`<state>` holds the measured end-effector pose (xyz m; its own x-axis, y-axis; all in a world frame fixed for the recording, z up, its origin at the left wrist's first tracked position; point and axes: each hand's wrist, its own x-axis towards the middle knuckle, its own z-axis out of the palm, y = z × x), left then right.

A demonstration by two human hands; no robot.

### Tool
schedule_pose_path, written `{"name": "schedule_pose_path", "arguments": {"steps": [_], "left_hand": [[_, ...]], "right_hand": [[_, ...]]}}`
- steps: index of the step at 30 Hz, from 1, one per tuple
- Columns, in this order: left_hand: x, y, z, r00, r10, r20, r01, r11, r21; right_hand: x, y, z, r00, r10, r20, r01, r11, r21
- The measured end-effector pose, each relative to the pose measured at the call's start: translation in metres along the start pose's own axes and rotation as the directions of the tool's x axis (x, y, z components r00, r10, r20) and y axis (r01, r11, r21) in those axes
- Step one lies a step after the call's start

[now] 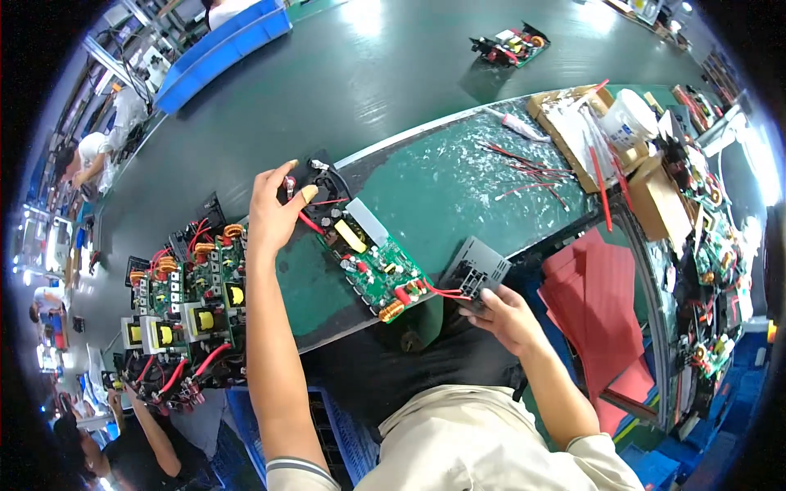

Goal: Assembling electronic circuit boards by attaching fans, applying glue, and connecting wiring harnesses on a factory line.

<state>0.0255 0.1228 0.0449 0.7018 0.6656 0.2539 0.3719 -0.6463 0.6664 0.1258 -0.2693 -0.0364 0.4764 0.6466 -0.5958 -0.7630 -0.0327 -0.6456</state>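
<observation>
1. Left hand (282, 192) is at the black end panel (322, 196), with yellow covers on the fingertips. Thumb and index finger are spread well apart there, and honestly I can't tell if they're gripping the panel or just resting by it

2. Right hand (506, 315) is clamped on the near corner of a grey vented panel (481, 266), thumb on top and fingers tucked underneath, panel tilted

3. The green circuit board (372, 270) sits between the two hands on the counter (409, 176), angled, its near end by the edge. Red wires (444, 291) run from that end to the grey panel (yep, it's tethered at the other end too, a red cable (309, 222) goes toward the black one)

4. Around it: a crowd of similar board assemblies (184, 303) beside the left forearm, loose red and black wires (532, 168) farther up the counter, a white tub (629, 119) past those, and red sheets (594, 303) stacked off to the right
</observation>
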Motion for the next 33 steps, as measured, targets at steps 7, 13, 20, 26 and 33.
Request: {"name": "schedule_pose_path", "arguments": {"steps": [7,13,20,26,33], "left_hand": [[-0.062,-0.014,-0.011,0.969,-0.136,-0.205,0.127,0.990,-0.057],[-0.170,0.039,0.010,0.726,-0.624,-0.289,0.267,0.643,-0.718],[-0.255,0.047,0.067,0.801,-0.552,-0.232,0.244,0.654,-0.716],[-0.222,0.082,0.083,0.978,-0.174,0.113,0.207,0.760,-0.617],[-0.200,0.087,0.097,0.958,-0.151,0.243,0.268,0.772,-0.576]], "right_hand": [[0.033,-0.125,0.026,0.709,-0.668,0.225,0.548,0.321,-0.773],[0.146,-0.185,0.054,0.656,-0.697,0.290,0.553,0.182,-0.813],[0.151,-0.210,0.008,0.787,-0.544,0.291,0.086,-0.371,-0.925],[0.153,-0.221,-0.010,0.701,-0.669,0.246,0.142,-0.207,-0.968],[0.095,-0.257,0.003,0.367,-0.905,0.216,0.617,0.063,-0.785]]}}
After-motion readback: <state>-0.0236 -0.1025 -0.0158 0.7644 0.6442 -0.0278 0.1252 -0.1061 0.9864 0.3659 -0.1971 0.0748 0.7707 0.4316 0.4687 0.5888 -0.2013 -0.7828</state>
